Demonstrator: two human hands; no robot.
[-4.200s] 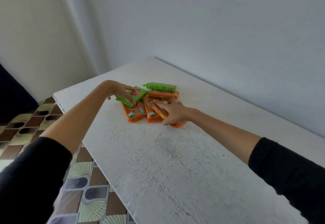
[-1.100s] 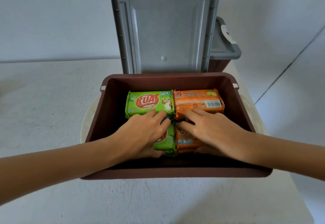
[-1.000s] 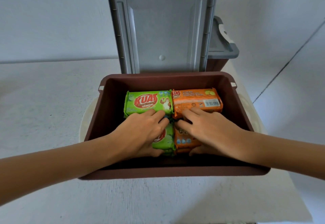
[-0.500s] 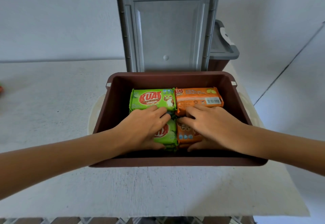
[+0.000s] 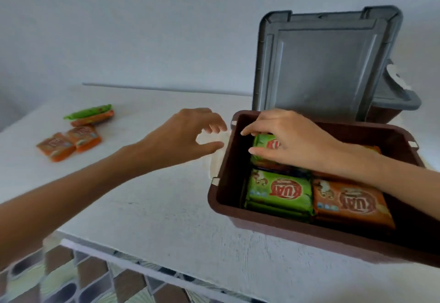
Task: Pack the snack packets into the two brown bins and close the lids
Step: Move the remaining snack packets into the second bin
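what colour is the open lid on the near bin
Grey: the lid stands open behind the brown bin, clearest in the head view.

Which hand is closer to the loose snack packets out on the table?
Left. The left hand hovers above the table between the loose packets and the brown bin; the right hand is inside the bin, fingers on a green packet.
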